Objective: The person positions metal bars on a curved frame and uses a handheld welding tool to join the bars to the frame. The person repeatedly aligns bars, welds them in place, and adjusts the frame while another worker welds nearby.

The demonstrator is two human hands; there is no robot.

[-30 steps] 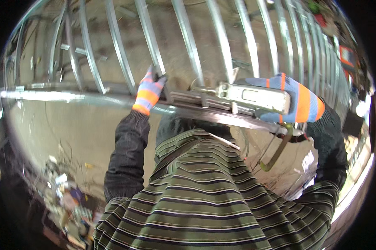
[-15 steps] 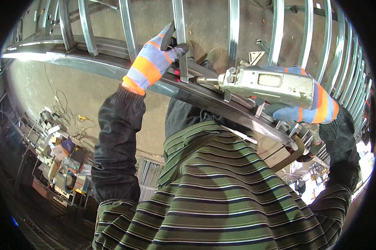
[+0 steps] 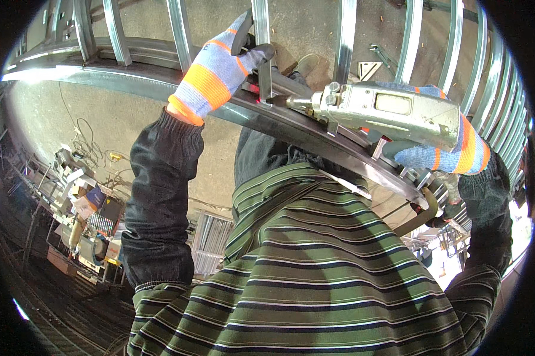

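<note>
My left hand, in a blue and orange knit glove with dark fingertips, grips an upright square metal bar. The thumb and fingers close round it near its lower end, where it meets a long curved metal rail. My right hand, gloved alike, is wrapped round a handheld welding gun with a boxy, scuffed, pale metal body. Its narrow nozzle points left at the foot of the gripped bar, close to the joint. A small red glow shows there. The gun's body hides part of the right fingers.
More upright bars line the rail to both sides. A white triangular piece lies on the floor beyond, near a shoe. Loose cables and a cluttered bench are at the left. Another person's hand shows at the right.
The whole view has shifted a little, so the bars and gun appear farther right and slightly higher. Both hands keep their grips, and the nozzle stays by the foot of the bar.
</note>
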